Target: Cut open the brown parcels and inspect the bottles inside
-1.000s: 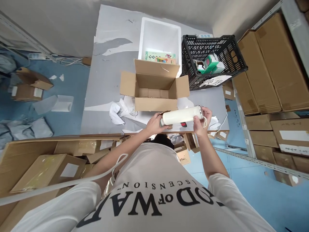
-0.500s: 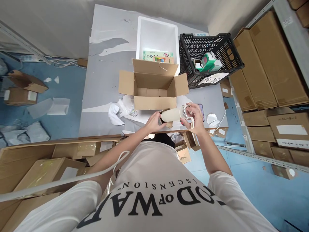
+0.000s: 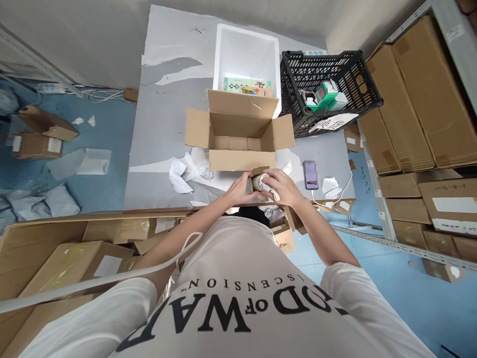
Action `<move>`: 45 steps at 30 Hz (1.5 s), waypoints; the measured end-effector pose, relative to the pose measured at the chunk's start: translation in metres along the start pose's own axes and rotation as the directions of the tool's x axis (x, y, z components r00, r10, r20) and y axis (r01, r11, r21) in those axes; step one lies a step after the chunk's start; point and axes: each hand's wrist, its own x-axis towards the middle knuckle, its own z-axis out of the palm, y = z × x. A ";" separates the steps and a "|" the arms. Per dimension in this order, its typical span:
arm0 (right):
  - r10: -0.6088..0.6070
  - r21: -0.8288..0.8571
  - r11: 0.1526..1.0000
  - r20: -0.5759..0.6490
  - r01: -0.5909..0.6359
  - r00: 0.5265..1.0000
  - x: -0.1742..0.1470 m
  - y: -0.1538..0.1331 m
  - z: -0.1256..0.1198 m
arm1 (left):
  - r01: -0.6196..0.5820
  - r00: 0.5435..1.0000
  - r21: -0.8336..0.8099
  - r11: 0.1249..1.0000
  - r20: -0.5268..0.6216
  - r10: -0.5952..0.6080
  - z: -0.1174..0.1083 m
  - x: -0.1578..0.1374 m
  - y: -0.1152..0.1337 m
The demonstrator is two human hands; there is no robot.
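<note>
My left hand (image 3: 237,190) is closed around a small narrow box (image 3: 249,186) at the table's front edge; an open cardboard flap shows above it. Most of a cream bottle with a shiny metal-rimmed top (image 3: 262,183) sits inside that box, its top end facing right. The fingers of my right hand (image 3: 286,188) are curled over this top end, and a pale strap hangs below them. Just beyond my hands stands an open cardboard carton (image 3: 241,160), its flaps spread.
Behind the carton is a white foam box (image 3: 246,54) with coloured packs. A black crate (image 3: 298,117) holding green-and-white boxes stands beside it. Crumpled white paper (image 3: 179,176) lies left, a phone (image 3: 310,175) on a cable lies right. Shelves with cartons (image 3: 428,99) rise at the right.
My right hand has moved left, and the bottle has slid deeper into the small box, leaving only its top end showing. The phone is now uncovered.
</note>
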 end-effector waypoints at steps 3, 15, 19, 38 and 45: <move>-0.021 -0.035 0.999 0.079 0.023 0.997 -0.001 0.012 0.021 | -0.018 1.000 -0.001 1.000 0.018 0.018 -0.001 0.000 -0.002; -0.025 0.072 0.997 0.244 0.007 0.970 -0.004 0.032 0.025 | -0.116 0.993 0.007 0.993 0.025 0.116 -0.006 0.007 -0.010; -0.015 0.080 0.997 0.244 -0.005 0.970 -0.018 0.037 0.017 | -0.132 0.989 0.002 0.991 0.061 0.131 -0.007 0.006 -0.014; 0.364 0.305 0.900 -0.134 -0.311 0.922 -0.035 0.009 0.065 | -0.082 0.975 0.044 0.996 -0.205 0.090 0.027 -0.013 -0.015; 0.561 0.380 0.794 -0.159 -0.474 0.813 -0.015 0.022 0.064 | 0.012 0.975 -0.090 0.996 -0.220 -0.032 0.027 -0.009 -0.010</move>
